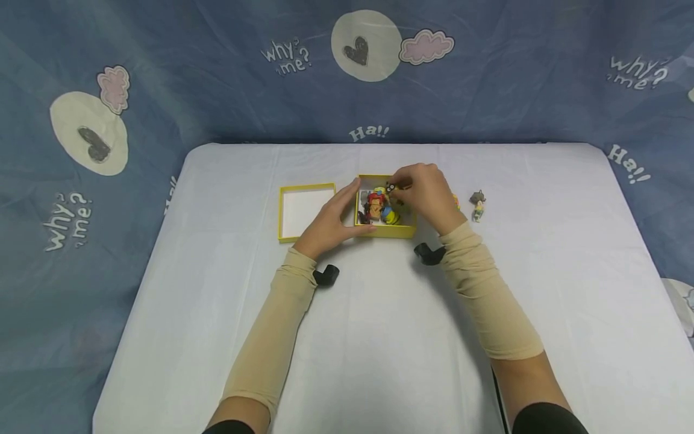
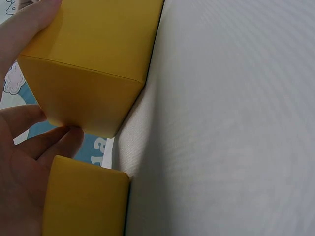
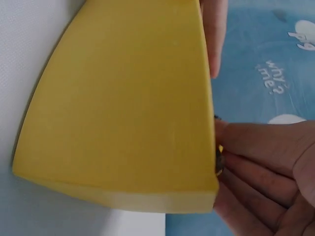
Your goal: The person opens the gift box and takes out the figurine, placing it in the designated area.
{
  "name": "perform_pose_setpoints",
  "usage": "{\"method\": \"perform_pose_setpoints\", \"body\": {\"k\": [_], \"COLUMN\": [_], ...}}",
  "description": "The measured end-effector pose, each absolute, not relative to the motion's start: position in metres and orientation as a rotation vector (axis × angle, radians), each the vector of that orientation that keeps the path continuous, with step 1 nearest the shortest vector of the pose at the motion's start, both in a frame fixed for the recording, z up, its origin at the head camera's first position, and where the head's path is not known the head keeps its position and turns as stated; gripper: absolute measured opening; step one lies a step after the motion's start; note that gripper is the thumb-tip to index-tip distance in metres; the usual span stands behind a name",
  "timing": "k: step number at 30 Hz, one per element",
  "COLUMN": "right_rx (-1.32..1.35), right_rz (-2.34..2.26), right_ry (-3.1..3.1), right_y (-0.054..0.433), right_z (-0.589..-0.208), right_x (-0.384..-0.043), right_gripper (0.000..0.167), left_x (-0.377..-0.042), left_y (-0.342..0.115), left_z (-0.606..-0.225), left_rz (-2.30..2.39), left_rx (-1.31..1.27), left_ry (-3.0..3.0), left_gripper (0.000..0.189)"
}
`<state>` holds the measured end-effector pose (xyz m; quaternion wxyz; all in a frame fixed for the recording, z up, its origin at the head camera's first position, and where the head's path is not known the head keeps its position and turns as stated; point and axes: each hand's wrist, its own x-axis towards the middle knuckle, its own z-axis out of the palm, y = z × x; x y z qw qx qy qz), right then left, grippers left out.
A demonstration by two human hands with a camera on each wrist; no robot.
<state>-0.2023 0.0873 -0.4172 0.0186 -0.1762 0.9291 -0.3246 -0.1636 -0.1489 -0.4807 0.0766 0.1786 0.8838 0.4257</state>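
An open yellow box [image 1: 386, 231] stands on the white table with several small toy figures [image 1: 376, 204] inside, red, blue and yellow among them. My left hand [image 1: 331, 222] holds the box at its left end, thumb on the front edge and fingers along the side wall [image 2: 81, 93]. Over the box's right half, my right hand [image 1: 425, 191] pinches a small dark toy figure [image 1: 390, 187] with white eyes. In the right wrist view only a dark and yellow bit of that figure [image 3: 220, 160] shows past the box wall [image 3: 118, 103].
A yellow-rimmed white box lid [image 1: 306, 187] lies left of the box, partly behind my left hand. To the right stands a small figure [image 1: 478, 205] with a grey-brown top. Another colourful toy [image 1: 456, 201] peeks out behind my right wrist. Blue printed cloth [image 1: 217, 78] hangs behind the table.
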Motion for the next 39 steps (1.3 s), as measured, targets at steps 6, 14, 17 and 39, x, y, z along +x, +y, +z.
{"method": "perform_pose_setpoints", "body": {"k": [6, 14, 17, 39], "right_rx": [-0.449, -0.376, -0.320, -0.055], "right_rz": [-1.275, -1.390, -1.418, -1.639], "right_ry": [2.737, 2.735, 2.724, 2.634], "right_y": [0.100, 0.117, 0.123, 0.170], "right_z": [-0.417, -0.417, -0.417, -0.415], "right_x": [-0.201, -0.201, -0.200, -0.190], "right_gripper": [0.023, 0.022, 0.023, 0.032], "left_x": [-0.164, -0.163, -0.164, -0.163], "left_y": [-0.149, -0.148, -0.148, -0.148], "left_z": [-0.480, -0.480, -0.480, -0.479], "left_rz": [1.272, 1.261, 1.255, 1.251], "left_rx": [0.535, 0.531, 0.535, 0.525], "left_ry": [2.651, 2.657, 2.658, 2.650], "left_gripper": [0.110, 0.111, 0.111, 0.110]}}
